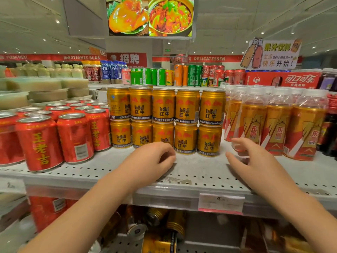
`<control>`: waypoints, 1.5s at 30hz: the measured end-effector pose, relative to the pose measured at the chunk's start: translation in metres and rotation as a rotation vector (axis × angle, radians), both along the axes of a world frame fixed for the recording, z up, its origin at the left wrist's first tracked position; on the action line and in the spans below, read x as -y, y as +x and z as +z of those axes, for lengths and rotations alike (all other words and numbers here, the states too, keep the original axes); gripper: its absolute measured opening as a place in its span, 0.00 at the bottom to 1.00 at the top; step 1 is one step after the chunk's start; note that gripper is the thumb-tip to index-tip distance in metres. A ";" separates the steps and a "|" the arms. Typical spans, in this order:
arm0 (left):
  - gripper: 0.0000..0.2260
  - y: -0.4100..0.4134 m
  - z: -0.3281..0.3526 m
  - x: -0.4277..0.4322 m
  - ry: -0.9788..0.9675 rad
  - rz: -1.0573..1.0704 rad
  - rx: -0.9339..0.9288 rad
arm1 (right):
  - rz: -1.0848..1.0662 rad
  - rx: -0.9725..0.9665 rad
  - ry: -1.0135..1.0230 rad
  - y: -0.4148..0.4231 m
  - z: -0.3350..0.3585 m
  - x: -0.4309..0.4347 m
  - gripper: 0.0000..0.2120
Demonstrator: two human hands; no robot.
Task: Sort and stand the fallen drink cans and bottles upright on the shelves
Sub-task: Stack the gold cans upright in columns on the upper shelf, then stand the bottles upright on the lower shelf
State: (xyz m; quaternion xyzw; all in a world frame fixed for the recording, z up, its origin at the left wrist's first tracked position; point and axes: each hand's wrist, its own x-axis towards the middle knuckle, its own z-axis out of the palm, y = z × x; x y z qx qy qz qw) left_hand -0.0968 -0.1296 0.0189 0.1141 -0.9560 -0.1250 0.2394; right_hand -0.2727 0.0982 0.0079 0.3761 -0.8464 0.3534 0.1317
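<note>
Gold Red Bull cans [186, 121] stand upright in two stacked rows at the middle of the white perforated shelf [200, 172]. My left hand [151, 161] hovers in front of the lower row, fingers loosely curled and holding nothing. My right hand [251, 157] reaches toward the orange drink bottles [273, 125] on the right, fingers relaxed, fingertips at the base of the nearest bottle. On the shelf below, several gold cans [158, 227] lie fallen on their sides.
Red herbal tea cans [54, 137] stand upright on the left. Dark bottles [330, 134] stand at the far right. Soda cans [191, 75] and a red Coca-Cola carton [284, 79] line the top shelf. A price tag [220, 203] hangs on the shelf edge.
</note>
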 end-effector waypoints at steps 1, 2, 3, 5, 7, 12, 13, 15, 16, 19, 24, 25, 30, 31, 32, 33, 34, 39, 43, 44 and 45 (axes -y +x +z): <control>0.08 0.014 -0.002 0.003 -0.025 0.000 0.012 | -0.030 -0.053 -0.006 0.007 -0.005 -0.009 0.17; 0.09 0.029 -0.005 0.006 -0.055 -0.004 0.018 | -0.062 -0.097 -0.010 0.014 -0.010 -0.018 0.12; 0.11 0.043 -0.009 0.009 -0.086 -0.008 0.008 | -0.101 -0.145 -0.012 0.020 -0.016 -0.024 0.13; 0.15 0.066 -0.020 0.011 -0.144 -0.003 -0.070 | -0.169 -0.249 -0.025 0.034 -0.027 -0.031 0.16; 0.18 0.082 -0.034 0.008 -0.195 0.034 -0.155 | -0.210 -0.336 -0.070 0.048 -0.039 -0.032 0.18; 0.20 0.099 -0.070 0.000 -0.254 0.087 -0.286 | -0.304 -0.363 -0.184 0.080 -0.073 -0.024 0.20; 0.19 0.101 -0.075 0.000 -0.256 0.079 -0.310 | -0.312 -0.363 -0.195 0.085 -0.077 -0.024 0.19; 0.19 0.104 -0.080 -0.001 -0.256 0.061 -0.337 | -0.313 -0.334 -0.200 0.094 -0.083 -0.028 0.18; 0.19 0.105 -0.081 -0.002 -0.254 0.054 -0.345 | -0.308 -0.293 -0.203 0.099 -0.086 -0.030 0.19; 0.21 0.112 -0.090 -0.007 -0.230 0.046 -0.378 | -0.267 -0.161 -0.277 0.117 -0.099 -0.041 0.22; 0.20 0.121 -0.128 -0.034 -0.048 0.075 -0.525 | -0.284 0.071 -0.325 0.139 -0.138 -0.074 0.20; 0.19 0.121 -0.136 -0.043 -0.002 0.074 -0.532 | -0.290 0.125 -0.303 0.138 -0.147 -0.083 0.20; 0.15 0.101 -0.180 -0.099 0.159 0.008 -0.305 | -0.323 0.268 -0.202 0.111 -0.180 -0.134 0.19; 0.13 0.094 -0.190 -0.111 0.169 -0.003 -0.268 | -0.325 0.276 -0.182 0.103 -0.185 -0.144 0.19; 0.11 0.085 -0.199 -0.123 0.185 -0.008 -0.231 | -0.324 0.280 -0.161 0.095 -0.190 -0.155 0.19; 0.10 0.075 -0.207 -0.136 0.209 -0.006 -0.188 | -0.321 0.279 -0.138 0.086 -0.194 -0.166 0.19; 0.10 0.063 -0.214 -0.148 0.237 -0.002 -0.141 | -0.315 0.269 -0.105 0.077 -0.199 -0.178 0.19; 0.12 -0.007 -0.225 -0.216 0.350 -0.023 -0.047 | -0.241 0.195 0.051 0.023 -0.204 -0.237 0.19; 0.11 -0.064 -0.219 -0.259 0.305 -0.021 -0.030 | -0.168 0.113 0.117 -0.018 -0.196 -0.265 0.17; 0.11 -0.077 -0.217 -0.266 0.259 -0.014 -0.013 | -0.158 0.087 0.136 -0.026 -0.193 -0.266 0.18; 0.11 -0.089 -0.214 -0.270 0.211 0.002 0.010 | -0.148 0.063 0.158 -0.034 -0.191 -0.266 0.18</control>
